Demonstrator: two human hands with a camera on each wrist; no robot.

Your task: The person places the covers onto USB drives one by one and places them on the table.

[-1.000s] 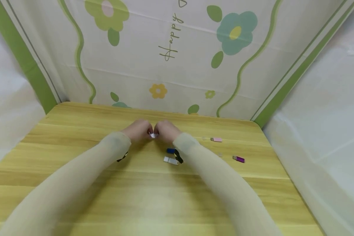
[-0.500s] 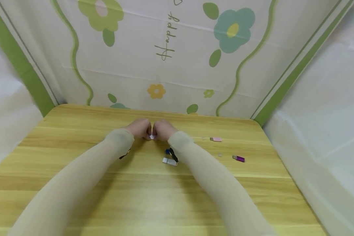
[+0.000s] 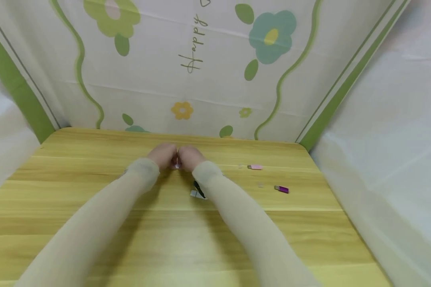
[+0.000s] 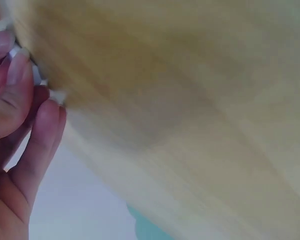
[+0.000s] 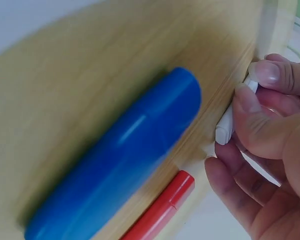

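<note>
Barely shifted since earlier: small white plastic stick (image 5: 226, 123) pinched by both hands (image 3: 164, 154) (image 3: 188, 156) above desk (image 3: 57, 183); light, rigid, best held at ends.

A makeshift recording booth: wooden worktop (image 3: 93, 223) walled by a flowered "Happy" cloth (image 3: 201, 79) and white sheets (image 3: 391, 139).

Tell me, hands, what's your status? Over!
Left hand and right hand pinch small white piece together. Blue stick, red stick close by. Nothing blocking.
</note>
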